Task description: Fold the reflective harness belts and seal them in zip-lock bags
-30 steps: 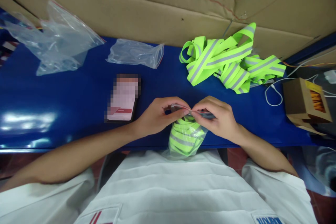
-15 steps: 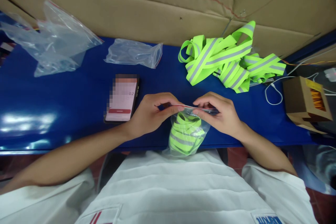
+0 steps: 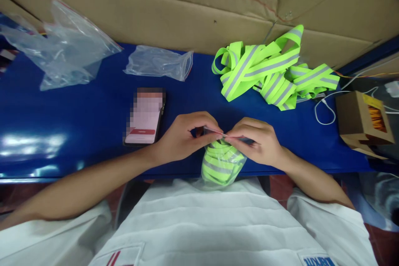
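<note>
A clear zip-lock bag (image 3: 206, 182) with a red-edged top hangs at the table's front edge, against my white shirt. Inside it lies a rolled neon-yellow strap (image 3: 218, 163) with grey reflective stripes. My left hand (image 3: 193, 135) pinches the bag's top edge between thumb and fingers. Close beside it, my right hand (image 3: 257, 141) pinches the same edge, so that the two sets of fingertips nearly meet. The fingers cover part of the seal, and I cannot tell whether it is closed along its length.
A heap of neon-yellow reflective straps (image 3: 258, 66) lies at the back right. Empty plastic bags (image 3: 71, 50) and a single clear bag (image 3: 158, 62) lie at the back left. A phone (image 3: 145, 116) rests left of my hands. A cardboard box (image 3: 358, 120) and white cable (image 3: 326, 122) are at right.
My right hand has moved left and slightly down along the bag's edge, and its fingers have closed. My left fingertips have shifted slightly right, bringing both hands nearer each other.
</note>
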### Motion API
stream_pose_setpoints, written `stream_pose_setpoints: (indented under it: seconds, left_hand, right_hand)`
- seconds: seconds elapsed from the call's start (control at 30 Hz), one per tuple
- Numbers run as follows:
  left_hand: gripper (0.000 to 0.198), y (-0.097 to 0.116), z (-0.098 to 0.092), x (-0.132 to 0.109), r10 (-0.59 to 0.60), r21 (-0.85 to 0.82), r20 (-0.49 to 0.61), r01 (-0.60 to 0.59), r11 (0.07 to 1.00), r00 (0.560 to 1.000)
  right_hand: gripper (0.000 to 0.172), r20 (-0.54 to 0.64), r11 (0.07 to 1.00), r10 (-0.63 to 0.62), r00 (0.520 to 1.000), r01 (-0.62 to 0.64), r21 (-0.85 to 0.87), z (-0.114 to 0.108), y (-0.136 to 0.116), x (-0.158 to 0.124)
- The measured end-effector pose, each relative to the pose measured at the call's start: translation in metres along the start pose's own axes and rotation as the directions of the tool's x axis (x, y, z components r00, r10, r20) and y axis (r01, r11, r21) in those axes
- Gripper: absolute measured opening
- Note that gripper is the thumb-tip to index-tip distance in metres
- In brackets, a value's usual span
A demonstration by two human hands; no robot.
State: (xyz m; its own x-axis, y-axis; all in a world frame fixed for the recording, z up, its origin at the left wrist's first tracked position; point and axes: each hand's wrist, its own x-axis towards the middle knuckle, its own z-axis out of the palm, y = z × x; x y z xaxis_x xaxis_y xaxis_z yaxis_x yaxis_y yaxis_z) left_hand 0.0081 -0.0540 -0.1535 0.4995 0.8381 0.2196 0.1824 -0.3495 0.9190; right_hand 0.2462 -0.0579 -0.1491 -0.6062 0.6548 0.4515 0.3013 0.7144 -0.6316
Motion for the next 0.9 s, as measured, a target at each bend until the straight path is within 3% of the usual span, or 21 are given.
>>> stream_pose_setpoints:
  seconds: [0.23, 0.37, 0.5, 0.6, 0.9]
  left_hand:
    - [0.019, 0.000, -0.007, -0.001, -0.007, 0.081, -0.044, 0.010, 0.997, 0.999]
    - [0.022, -0.003, -0.010, 0.004, -0.044, 0.089, -0.070, 0.050, 0.995, 0.997]
    - [0.031, -0.005, -0.009, 0.005, -0.139, 0.026, -0.167, 0.145, 0.989, 0.976]
    - [0.027, -0.004, -0.010, 0.005, -0.148, 0.090, -0.220, 0.171, 0.981, 0.964]
    - [0.021, -0.006, -0.009, 0.007, -0.152, 0.220, -0.228, 0.203, 0.954, 0.962]
  right_hand:
    - [0.018, -0.012, 0.996, 0.090, 0.996, -0.090, -0.028, -0.010, 0.007, -0.002]
    - [0.016, -0.084, 0.991, 0.110, 0.990, -0.116, -0.067, -0.016, 0.009, -0.002]
    - [0.016, -0.101, 0.989, 0.119, 0.988, -0.127, -0.076, -0.016, 0.008, -0.002]
    - [0.015, -0.122, 0.987, 0.123, 0.985, -0.135, -0.092, -0.015, 0.010, -0.002]
    - [0.013, -0.154, 0.976, 0.135, 0.979, -0.158, -0.148, -0.014, 0.012, -0.002]
